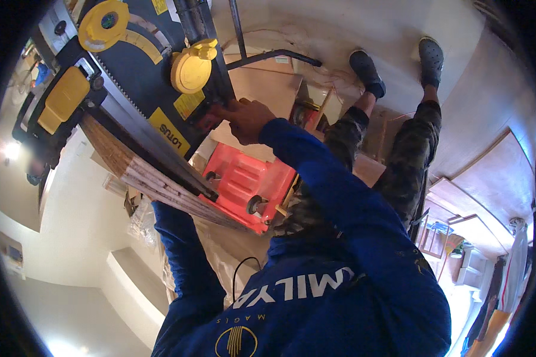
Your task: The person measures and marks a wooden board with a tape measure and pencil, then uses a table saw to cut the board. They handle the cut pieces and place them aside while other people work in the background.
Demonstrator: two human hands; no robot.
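Observation:
A black table saw (146, 68) with a yellow handwheel (192, 70), a curved yellow scale and a toothed metal rail fills the upper left. My right hand (248, 121) reaches to the saw's front panel. Its fingers are mostly curled, with the fingertips at a small red switch (208, 121). Along the saw's edge lies a thick wooden board (155, 181), brown at one end and streaked white along its side. My left sleeve (181, 244) runs up to this board. Behind it my left hand is hidden.
Below the saw stands a red plastic cart (244, 181) with black wheels. Black metal legs (274, 56) of a stand extend beside my feet. A yellow-and-black saw guide part (65, 98) juts out at left. Wooden panels (497, 169) lie on the right, with clear plastic wrapping (144, 223) beyond the board.

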